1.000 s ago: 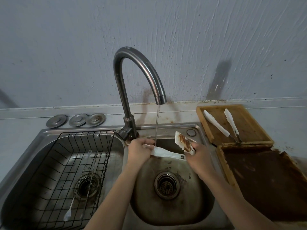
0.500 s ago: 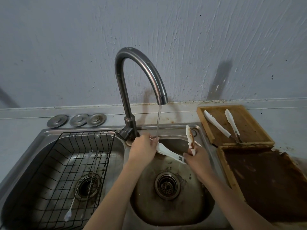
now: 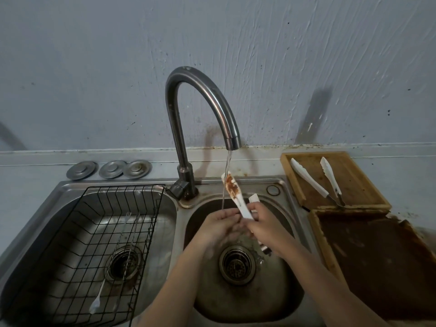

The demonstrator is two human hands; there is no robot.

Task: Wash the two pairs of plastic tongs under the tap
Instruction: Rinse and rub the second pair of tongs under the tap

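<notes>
Over the right sink basin point(image 3: 286, 291), my right hand point(image 3: 265, 224) grips a pair of white plastic tongs point(image 3: 233, 192) with its tips pointing up. One arm carries a brown smear and stands in the water running from the tap point(image 3: 232, 138). My left hand point(image 3: 218, 224) meets the tongs at their lower part, fingers curled against them under the stream. The tongs' hinge end shows below my right hand. A second white pair of tongs point(image 3: 316, 182) lies spread on a wooden tray point(image 3: 354, 185) to the right of the sink.
A black wire rack point(image 3: 151, 232) fills the left basin, with thin utensils point(image 3: 118, 260) lying in it. Three metal sink plugs point(image 3: 108, 169) sit on the counter behind. A second, brown-stained wooden tray point(image 3: 377, 263) lies at the right front. The wall stands close behind the tap.
The tongs have turned from lying across between my hands to standing upright, and the stained arm has moved left into the stream. My hands have come together.
</notes>
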